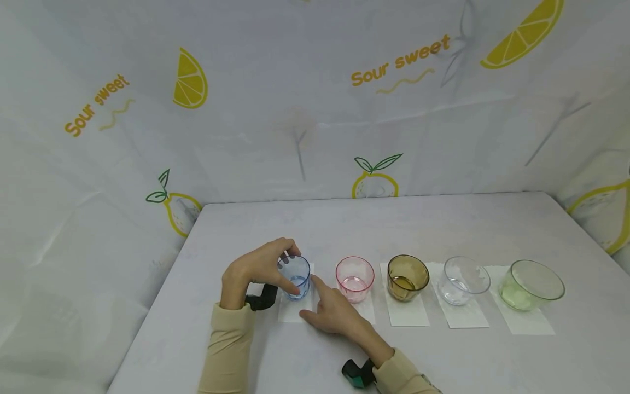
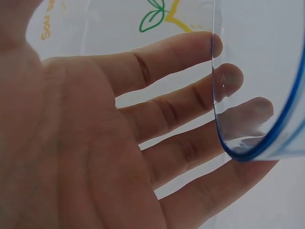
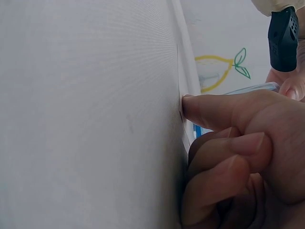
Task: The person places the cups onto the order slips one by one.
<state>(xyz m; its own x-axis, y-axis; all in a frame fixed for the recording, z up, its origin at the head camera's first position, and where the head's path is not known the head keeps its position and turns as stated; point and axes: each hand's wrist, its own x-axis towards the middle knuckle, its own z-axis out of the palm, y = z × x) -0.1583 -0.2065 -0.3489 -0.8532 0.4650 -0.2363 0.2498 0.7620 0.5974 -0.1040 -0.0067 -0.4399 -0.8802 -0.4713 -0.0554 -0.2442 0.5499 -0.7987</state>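
My left hand spans a clear blue glass cup, thumb at its near side and fingers at its far rim. In the left wrist view, the fingers show partly through the cup wall. The cup is upright over a white paper strip. Low at the cup's right side is my right hand, index finger extended toward the cup, thumb beside the strip's near right corner. A right-hand digit touches the white surface in the right wrist view; other fingers there are curled.
To the right stand a pink cup, an amber cup, a colourless cup and a light green cup, each over a paper strip. The white table meets a lemon-print cloth behind.
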